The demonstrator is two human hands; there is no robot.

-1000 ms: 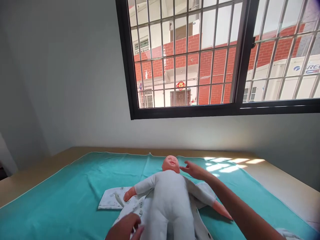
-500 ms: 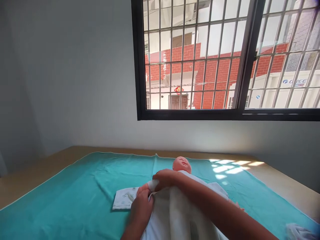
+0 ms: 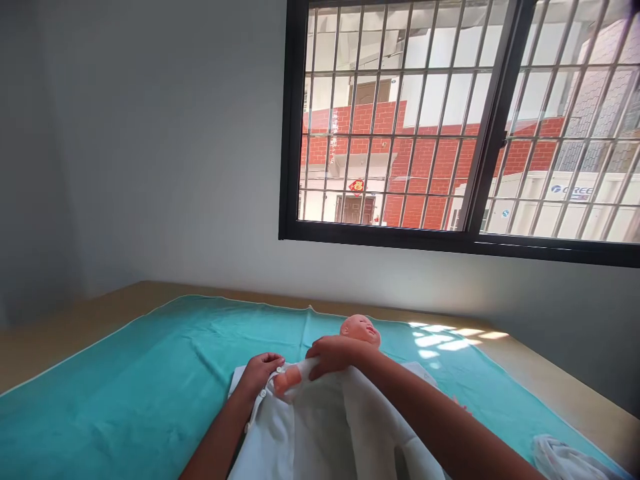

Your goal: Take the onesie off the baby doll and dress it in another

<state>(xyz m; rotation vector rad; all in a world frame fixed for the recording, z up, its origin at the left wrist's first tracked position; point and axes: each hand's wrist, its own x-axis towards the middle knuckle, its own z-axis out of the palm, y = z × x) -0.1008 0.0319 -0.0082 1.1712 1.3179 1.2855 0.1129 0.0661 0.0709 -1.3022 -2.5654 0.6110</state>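
A baby doll point(image 3: 359, 328) lies face up with its head toward the wall. My right hand point(image 3: 329, 353) reaches across its chest, closed around the white sleeve on the doll's arm. The doll's small pink hand point(image 3: 287, 381) sticks out just left of my fingers. My left hand point(image 3: 263, 368) pinches the edge of a white buttoned garment point(image 3: 273, 420) beside that little hand. Pale buttons run down this edge. My right forearm covers much of the doll's body, and the white cloth hides its legs.
A teal sheet point(image 3: 150, 373) covers most of the wooden surface point(image 3: 65, 330). White crumpled cloth point(image 3: 565, 457) lies at the lower right. Beneath the doll's side shows a white cloth pad point(image 3: 237, 378). Behind are a wall point(image 3: 175, 167) and a barred window point(image 3: 380, 233).
My left hand has moved left and up, from beside the doll's hand to the buttoned edge. My right hand stays on the sleeve. The view has tilted slightly.
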